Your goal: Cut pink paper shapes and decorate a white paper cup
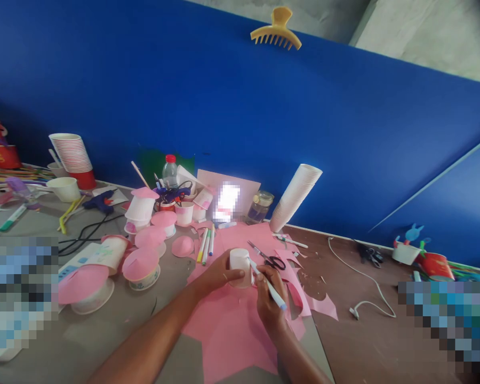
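Note:
A small white paper cup [240,260] is gripped by my left hand [226,269], its closed end tilted up and toward me. In my right hand [270,298] is a white marker pen [272,290] with a blue end, its tip close to the cup's side; whether it touches, I cannot tell. Beneath both hands lies pink paper [240,336] with cut, uneven edges. Just beyond my right hand rest black-handled scissors [275,262]. Left of the cup, several markers [206,246] lie side by side.
Several cups with pink cone tops [142,264] stand at the left. Behind are a bright phone [227,201], a glass jar [260,207] and a leaning stack of white cups [296,196]. A white cable [368,274] lies at right. A glue gun [100,201] sits at left.

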### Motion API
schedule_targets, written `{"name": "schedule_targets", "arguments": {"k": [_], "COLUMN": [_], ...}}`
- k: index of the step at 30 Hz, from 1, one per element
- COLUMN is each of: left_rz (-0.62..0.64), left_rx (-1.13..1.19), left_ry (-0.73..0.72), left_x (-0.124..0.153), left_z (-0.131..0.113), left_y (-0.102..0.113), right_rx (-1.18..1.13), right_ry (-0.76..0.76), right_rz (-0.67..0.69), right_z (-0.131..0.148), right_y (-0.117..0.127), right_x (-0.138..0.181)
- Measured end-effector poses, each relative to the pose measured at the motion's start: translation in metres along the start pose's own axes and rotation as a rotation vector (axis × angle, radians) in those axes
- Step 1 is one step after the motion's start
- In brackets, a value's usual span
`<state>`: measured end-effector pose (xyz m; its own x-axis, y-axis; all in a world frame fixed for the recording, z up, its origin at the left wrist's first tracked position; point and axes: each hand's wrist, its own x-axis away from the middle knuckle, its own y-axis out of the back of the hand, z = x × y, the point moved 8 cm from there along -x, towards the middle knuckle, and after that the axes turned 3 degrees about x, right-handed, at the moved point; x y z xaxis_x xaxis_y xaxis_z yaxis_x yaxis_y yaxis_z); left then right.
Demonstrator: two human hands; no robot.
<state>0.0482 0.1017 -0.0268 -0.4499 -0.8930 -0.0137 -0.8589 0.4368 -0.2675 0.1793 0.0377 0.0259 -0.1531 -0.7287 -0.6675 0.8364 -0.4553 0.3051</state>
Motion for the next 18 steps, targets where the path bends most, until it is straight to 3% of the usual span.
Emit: {"name": "schedule_targets", "arguments": {"k": [6,18], "left_rz": [-0.002,0.017], "left_rx": [-0.02,-0.03], "left_ry": [0.002,-0.014], "left_x": [0.0,0.0], "left_z": [0.0,-0.001], "left_y": [0.0,-0.001], "right_rx": [0.004,-0.003], "right_ry": [-0.033,0.134], "right_rz": [-0.009,0.059], "right_z": [-0.003,0.016], "right_y": [0.001,-0.004], "right_x": [0.0,0.002]}}
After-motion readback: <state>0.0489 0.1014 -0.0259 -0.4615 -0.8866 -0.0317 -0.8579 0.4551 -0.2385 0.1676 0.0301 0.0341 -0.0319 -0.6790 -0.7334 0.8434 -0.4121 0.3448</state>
